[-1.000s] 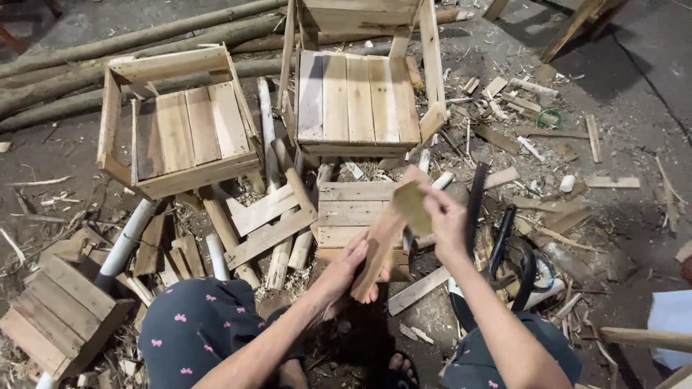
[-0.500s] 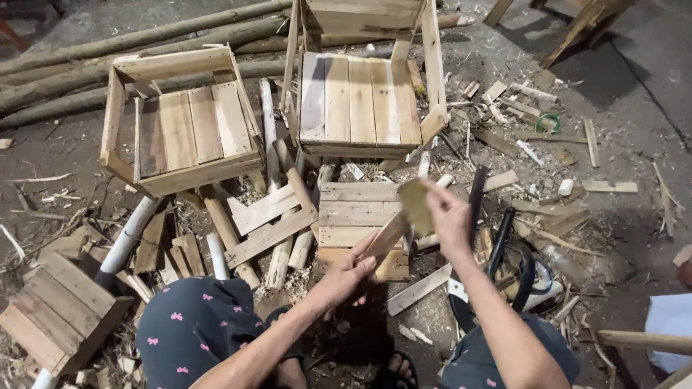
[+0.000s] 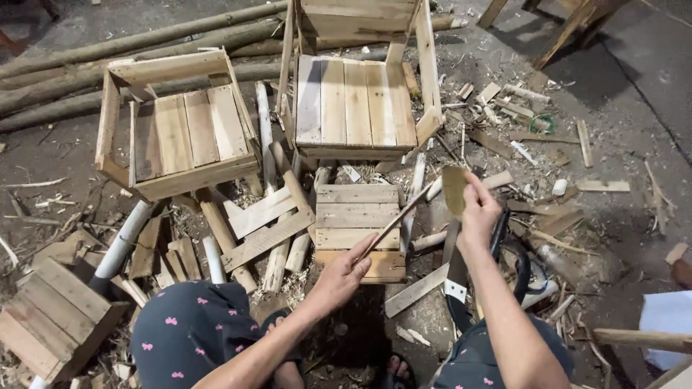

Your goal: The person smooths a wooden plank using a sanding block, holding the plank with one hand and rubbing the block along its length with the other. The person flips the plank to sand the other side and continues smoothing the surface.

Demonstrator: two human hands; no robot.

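My left hand (image 3: 344,278) grips the near end of a long thin wooden slat (image 3: 397,219). The slat points up and to the right, turned edge-on toward me above a small slatted panel (image 3: 357,216) on the ground. My right hand (image 3: 477,215) is raised just right of the slat's far end and pinches a small brownish sheet (image 3: 454,189), likely sandpaper. The sheet stands clear of the slat. My knees in dark patterned trousers (image 3: 191,333) fill the bottom of the view.
Two slatted wooden seats (image 3: 180,133) (image 3: 357,101) stand ahead, with long poles (image 3: 108,47) behind them. A wooden block (image 3: 50,320) lies lower left, white pipes (image 3: 124,241) beside it. A handsaw (image 3: 455,277) and black handles (image 3: 515,256) lie by my right knee. Offcuts litter the ground.
The slat has turned from its flat face to edge-on in my left hand. My right hand with the sheet has come off the slat and shifted to the right.
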